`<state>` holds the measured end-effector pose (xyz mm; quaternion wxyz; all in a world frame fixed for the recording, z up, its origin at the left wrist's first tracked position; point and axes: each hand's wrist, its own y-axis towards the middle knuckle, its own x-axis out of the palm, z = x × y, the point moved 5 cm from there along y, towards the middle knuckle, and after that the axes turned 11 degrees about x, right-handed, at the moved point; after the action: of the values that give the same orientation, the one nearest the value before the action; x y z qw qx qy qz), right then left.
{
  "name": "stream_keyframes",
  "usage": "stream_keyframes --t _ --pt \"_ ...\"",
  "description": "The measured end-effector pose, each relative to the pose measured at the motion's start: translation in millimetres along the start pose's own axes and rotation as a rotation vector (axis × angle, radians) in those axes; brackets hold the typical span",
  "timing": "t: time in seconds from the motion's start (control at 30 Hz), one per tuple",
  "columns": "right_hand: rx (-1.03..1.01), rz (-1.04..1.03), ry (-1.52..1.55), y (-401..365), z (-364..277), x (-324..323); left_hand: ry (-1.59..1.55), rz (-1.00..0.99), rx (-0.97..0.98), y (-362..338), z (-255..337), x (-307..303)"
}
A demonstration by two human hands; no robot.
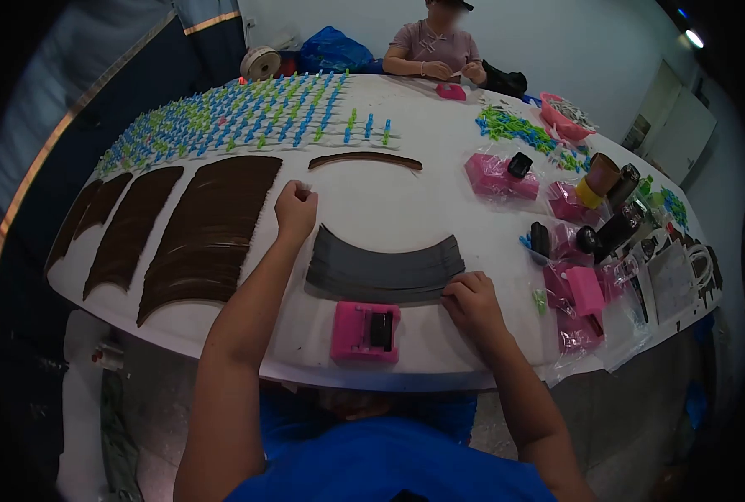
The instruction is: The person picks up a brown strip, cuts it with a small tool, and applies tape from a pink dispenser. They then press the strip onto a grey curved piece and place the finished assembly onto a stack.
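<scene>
I'm watching the right hand pinching the grey strips just left of it, left hand clenched, fearing 1 uneven tug fanning them.

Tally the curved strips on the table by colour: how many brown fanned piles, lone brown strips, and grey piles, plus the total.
Brown fanned piles: 4
Single brown strip: 1
Grey pile: 1
Total: 6

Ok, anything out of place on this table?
Only one brown strip lying alone mid-table, apart from the fanned brown batches at left. The grey stack looks neat.
</scene>
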<state>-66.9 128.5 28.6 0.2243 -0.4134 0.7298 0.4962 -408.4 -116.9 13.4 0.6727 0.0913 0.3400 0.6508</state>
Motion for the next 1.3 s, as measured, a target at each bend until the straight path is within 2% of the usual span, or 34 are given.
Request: stream_keyframes --t 0.13,0.2,0.3,0.43,0.5,0.53,0.6,0.63,0.7,0.73,0.8,0.83,0.97,1.1,1.23,1.3 --pt "-0.082 0.057 -0.080 -3 -4 1 -0.121 -0.123 0.015 -47 63 -39" --pt "-0.097 0.059 -0.084 -3 -6 -1 -0.108 -0.265 0.079 -72 91 -51" --pt "-0.110 0.055 -0.110 -5 -5 0 -0.045 -0.344 0.128 -104 113 -69" --pt "-0.130 0.052 -0.169 0 -14 -5 -0.053 -0.414 0.098 -134 143 -85" --pt "-0.146 0.005 -0.181 6 -20 -8 0.050 -0.428 0.318 -143 160 -84" --pt "-0.156 -0.032 -0.196 11 -25 -10 0.048 -0.425 0.309 -146 162 -81" --pt "-0.136 -0.095 -0.114 25 -43 -18 0.113 -0.330 0.758 -152 191 -72" --pt "-0.111 -0.152 -0.032 31 -55 -21 0.110 -0.330 0.753 -154 201 -66" --pt "-0.104 -0.148 0.039 38 -87 -33 0.072 -0.255 0.928 -162 230 -63" --pt "-0.097 -0.138 0.111 40 -99 -38 0.066 -0.259 0.923 -163 234 -63" --pt "-0.086 -0.122 0.163 40 -112 -44 0.160 -0.454 0.764 -163 232 -55" --pt "-0.084 -0.101 0.218 40 -114 -47 0.153 -0.461 0.759 -162 234 -58" --pt "-0.019 -0.186 0.249 34 -106 -40 0.303 -0.564 0.852 -154 239 -75" --pt "-0.071 -0.325 0.261 32 -107 -20 0.427 -0.710 0.964 -149 237 -78" --pt "-0.050 -0.441 0.316 32 -108 1 0.479 -0.728 1.037 -143 246 -82" --pt "-0.077 -0.441 0.318 32 -114 5 0.650 -0.825 1.064 -141 250 -80"
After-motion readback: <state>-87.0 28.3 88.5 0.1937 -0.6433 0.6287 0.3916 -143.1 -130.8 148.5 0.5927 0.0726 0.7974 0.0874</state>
